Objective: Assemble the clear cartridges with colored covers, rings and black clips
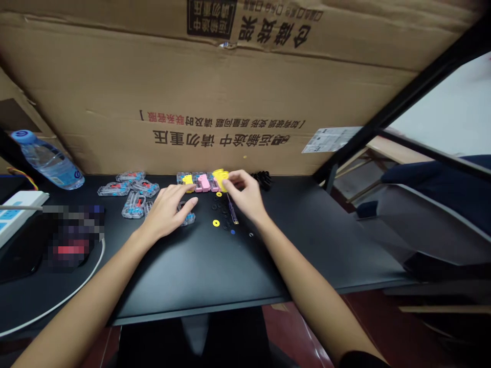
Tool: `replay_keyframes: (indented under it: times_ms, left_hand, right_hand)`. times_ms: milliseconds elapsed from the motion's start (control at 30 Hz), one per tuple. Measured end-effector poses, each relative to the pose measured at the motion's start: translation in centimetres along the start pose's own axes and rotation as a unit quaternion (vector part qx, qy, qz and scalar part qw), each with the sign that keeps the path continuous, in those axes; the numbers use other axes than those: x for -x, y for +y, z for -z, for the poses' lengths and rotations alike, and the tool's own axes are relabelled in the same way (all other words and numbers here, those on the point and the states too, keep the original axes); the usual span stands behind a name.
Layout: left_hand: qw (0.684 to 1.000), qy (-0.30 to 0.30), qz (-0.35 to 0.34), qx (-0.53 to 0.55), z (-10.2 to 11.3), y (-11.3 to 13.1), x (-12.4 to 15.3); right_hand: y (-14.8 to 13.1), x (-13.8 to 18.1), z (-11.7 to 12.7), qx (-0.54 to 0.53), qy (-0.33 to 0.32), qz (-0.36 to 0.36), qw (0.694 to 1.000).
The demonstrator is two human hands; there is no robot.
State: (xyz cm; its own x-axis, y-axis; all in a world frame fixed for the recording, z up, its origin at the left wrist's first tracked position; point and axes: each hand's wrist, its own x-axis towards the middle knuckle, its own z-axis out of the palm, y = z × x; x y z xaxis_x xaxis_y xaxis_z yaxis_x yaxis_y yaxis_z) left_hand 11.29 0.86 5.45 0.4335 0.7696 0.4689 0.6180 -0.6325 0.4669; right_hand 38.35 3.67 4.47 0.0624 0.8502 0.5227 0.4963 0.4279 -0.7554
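My left hand (169,208) lies flat on the black table (199,276), fingers stretched toward a row of small yellow and pink plastic parts (203,182), covering a clear blue-and-red part (188,219). My right hand (245,194) pinches a yellow plastic part (221,177) at the row's right end. A thin purple screwdriver (232,210) lies under that hand. Small yellow rings (216,223), black washers and a blue dot are scattered between my hands.
Several clear blue-and-red plastic parts (132,194) lie left of my left hand. A water bottle (48,161) lies at far left by a white power strip (17,212) and white cable. A big cardboard box (230,87) walls the back. Black pieces (263,179) sit right of my hand.
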Motion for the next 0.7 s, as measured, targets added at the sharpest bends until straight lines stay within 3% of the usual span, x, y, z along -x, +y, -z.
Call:
replay_keyframes:
  times_ms: [67, 133, 333, 400, 500, 600, 700]
  left_hand:
    - [0.997, 0.010, 0.018, 0.068, -0.1, 0.5, 0.0]
    - [0.990, 0.018, 0.041, 0.131, -0.4, 0.7, -0.1]
    - [0.971, 0.029, 0.074, 0.223, -0.9, -0.1, -0.2]
    - [0.968, 0.042, 0.078, 0.233, -1.0, -0.4, -0.3]
    - [0.967, 0.063, 0.087, 0.229, -1.1, -0.7, -0.3]
    - [0.969, 0.068, 0.095, 0.218, -1.1, -0.8, -0.3]
    - [0.970, 0.063, 0.092, 0.215, -1.2, -0.9, -0.2]
  right_hand:
    - [-1.9, 1.2, -1.5, -0.103, -0.098, -0.003, 0.990]
    - [-3.2, 2.4, -2.7, -0.132, -0.149, 0.015, 0.980]
    - [-3.3, 3.2, -3.4, -0.136, -0.181, 0.051, 0.973]
    - [-2.5, 2.5, -2.6, -0.085, -0.172, 0.054, 0.980]
    - [-1.0, 1.2, -1.0, 0.086, -0.143, 0.042, 0.985]
    - [0.7, 0.4, 0.3, 0.231, -0.177, 0.035, 0.956]
    - [1.8, 0.3, 0.5, 0.273, -0.219, 0.039, 0.936]
